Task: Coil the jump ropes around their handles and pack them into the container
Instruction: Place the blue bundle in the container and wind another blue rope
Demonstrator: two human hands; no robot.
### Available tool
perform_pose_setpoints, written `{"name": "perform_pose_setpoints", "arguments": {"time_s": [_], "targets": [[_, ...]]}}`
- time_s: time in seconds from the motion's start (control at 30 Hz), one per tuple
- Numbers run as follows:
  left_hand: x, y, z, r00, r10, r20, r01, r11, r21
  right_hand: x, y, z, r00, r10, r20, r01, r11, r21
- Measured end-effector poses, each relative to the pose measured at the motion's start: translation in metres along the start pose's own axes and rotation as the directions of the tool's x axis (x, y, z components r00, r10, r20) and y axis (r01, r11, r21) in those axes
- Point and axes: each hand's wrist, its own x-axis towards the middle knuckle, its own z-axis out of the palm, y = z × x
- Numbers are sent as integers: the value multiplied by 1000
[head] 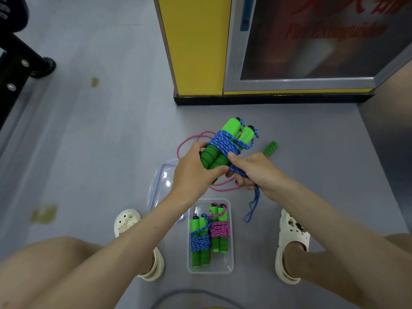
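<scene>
My left hand (pixel 196 172) grips a pair of green jump-rope handles (pixel 223 148) with blue rope (pixel 225 142) coiled round their middle. My right hand (pixel 252 170) pinches the blue rope beside the handles, and a loose blue loop (pixel 253 206) hangs below it. A pink rope (pixel 194 141) lies uncoiled on the floor behind my hands, one of its green handles (pixel 270 148) showing past my right hand. The clear container (pixel 210 269) sits on the floor between my feet and holds one blue-wrapped bundle (pixel 199 240) and one pink-wrapped bundle (pixel 218 228).
The container's clear lid (pixel 160 186) lies on the floor left of the container, under my left forearm. A yellow column (pixel 196 45) and a fire-extinguisher cabinet (pixel 312 41) stand ahead. My cream clogs (pixel 289 244) flank the container. Black equipment (pixel 17 63) stands at far left.
</scene>
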Motion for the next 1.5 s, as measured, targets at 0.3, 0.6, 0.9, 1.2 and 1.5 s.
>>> {"name": "perform_pose_setpoints", "arguments": {"time_s": [0.3,0.6,0.9,1.2,1.5], "targets": [[-4,-11,7,933,358,22,-310,772,555,5,0,3,994,90,57,-94,993,68],[-5,-22,19,792,591,156,-532,541,652,6,-2,-1,989,131,71,-143,971,194],[-11,-7,19,941,274,197,-268,962,-59,11,-4,-1,994,99,42,-107,954,280],[4,1,3,930,-269,250,361,795,-487,7,-7,-2,995,65,78,-84,958,276],[2,4,-7,793,-234,563,541,696,-472,3,-3,-4,987,20,161,-48,985,167]]}}
